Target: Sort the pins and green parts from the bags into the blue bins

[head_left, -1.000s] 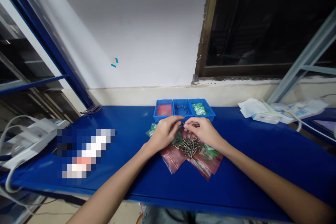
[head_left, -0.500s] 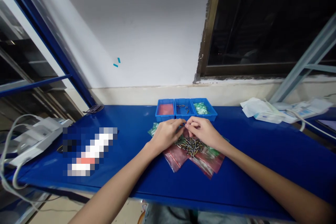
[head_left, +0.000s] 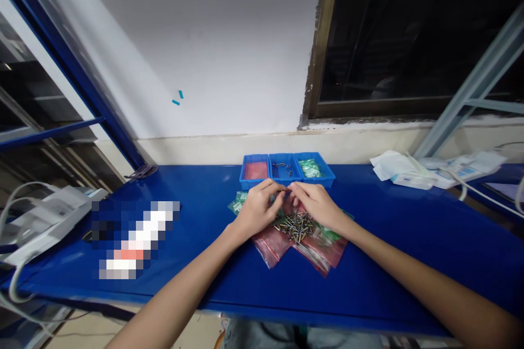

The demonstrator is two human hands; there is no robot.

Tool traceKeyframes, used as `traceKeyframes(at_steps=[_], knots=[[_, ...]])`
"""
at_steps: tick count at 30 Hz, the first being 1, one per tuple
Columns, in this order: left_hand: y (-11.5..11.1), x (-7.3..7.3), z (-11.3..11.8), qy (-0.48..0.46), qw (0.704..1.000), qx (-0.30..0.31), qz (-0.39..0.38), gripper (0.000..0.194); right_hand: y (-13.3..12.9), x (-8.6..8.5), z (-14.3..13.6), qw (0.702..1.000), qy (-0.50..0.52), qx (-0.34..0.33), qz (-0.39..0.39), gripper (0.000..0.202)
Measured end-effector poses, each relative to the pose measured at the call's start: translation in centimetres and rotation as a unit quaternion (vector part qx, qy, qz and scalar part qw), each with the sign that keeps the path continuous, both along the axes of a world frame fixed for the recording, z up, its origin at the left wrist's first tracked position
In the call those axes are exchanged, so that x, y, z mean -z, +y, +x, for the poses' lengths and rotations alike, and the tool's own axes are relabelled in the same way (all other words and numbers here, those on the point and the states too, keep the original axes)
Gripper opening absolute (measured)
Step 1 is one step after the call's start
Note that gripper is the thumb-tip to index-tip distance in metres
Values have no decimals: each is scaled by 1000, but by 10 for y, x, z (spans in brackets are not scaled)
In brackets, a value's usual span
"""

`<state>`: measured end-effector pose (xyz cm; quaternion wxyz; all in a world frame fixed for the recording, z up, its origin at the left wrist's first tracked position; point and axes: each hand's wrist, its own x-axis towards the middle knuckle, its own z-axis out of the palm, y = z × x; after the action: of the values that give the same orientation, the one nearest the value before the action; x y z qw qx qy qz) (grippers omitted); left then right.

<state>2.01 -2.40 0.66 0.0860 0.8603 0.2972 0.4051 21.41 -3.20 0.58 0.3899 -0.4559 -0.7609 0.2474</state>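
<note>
Fingers of my left hand (head_left: 257, 206) are pinched together above the back of a pile of thin metal pieces (head_left: 301, 227), silver and brass-coloured, that look like small screws or pins. Against its fingertips, my right hand (head_left: 321, 206) is closed too. What they hold between them is too small to make out. Beneath the pile lie red zip bags (head_left: 270, 248), spread on the blue table (head_left: 196, 245). Green bags (head_left: 237, 204) stick out by my left hand, and more green shows under my right wrist.
Behind my hands stand three joined blue bins: a bin with red bags (head_left: 256, 170), a bin with a few metal pieces (head_left: 282, 174) and a bin with green bags (head_left: 310, 168). White packets (head_left: 403, 170) lie back right; a white power strip (head_left: 57, 226) with cables sits left.
My fingers have shifted slightly while staying pinched together, with the left thumb now bent lower. The whole view has moved a little; the pile and bags look the same.
</note>
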Motion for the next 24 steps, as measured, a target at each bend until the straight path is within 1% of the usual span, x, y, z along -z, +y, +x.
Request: traceKeyframes(at_steps=[2, 4, 7, 9, 10, 13, 15, 17, 21, 23, 24], knots=[[0, 1, 1, -35, 999, 3, -19, 18, -1, 1, 0, 1000, -4, 0, 20, 49], [1, 2, 2, -65, 997, -1, -37, 16, -2, 0, 0, 1000, 4, -14, 26, 53], [3, 5, 2, -89, 995, -10, -46, 13, -4, -4, 0, 999, 14, -37, 5, 56], [5, 6, 2, -88, 995, -18, -38, 12, -4, -5, -1, 999, 25, -39, -12, 54], [6, 6, 1, -84, 996, -22, -32, 12, -3, -5, -1, 998, 34, -40, -22, 50], [7, 6, -1, -56, 998, -34, -10, 12, -3, -3, 0, 994, 64, -63, -55, 28], [8, 6, -3, -37, 998, -41, 5, 12, -5, -4, 0, 993, 69, -78, -62, 19], [9, 7, -5, -21, 999, -39, 8, 12, -7, -6, -1, 994, 61, -73, -49, 18], [10, 10, -5, 12, 1000, -13, -11, 10, -10, -12, -3, 998, 33, -53, 0, 19], [10, 11, -4, 14, 1000, -7, -22, 9, -9, -12, -3, 999, 25, -42, 22, 16], [9, 11, -4, 6, 1000, -5, -30, 12, -8, -11, -2, 999, 22, -34, 30, 15]])
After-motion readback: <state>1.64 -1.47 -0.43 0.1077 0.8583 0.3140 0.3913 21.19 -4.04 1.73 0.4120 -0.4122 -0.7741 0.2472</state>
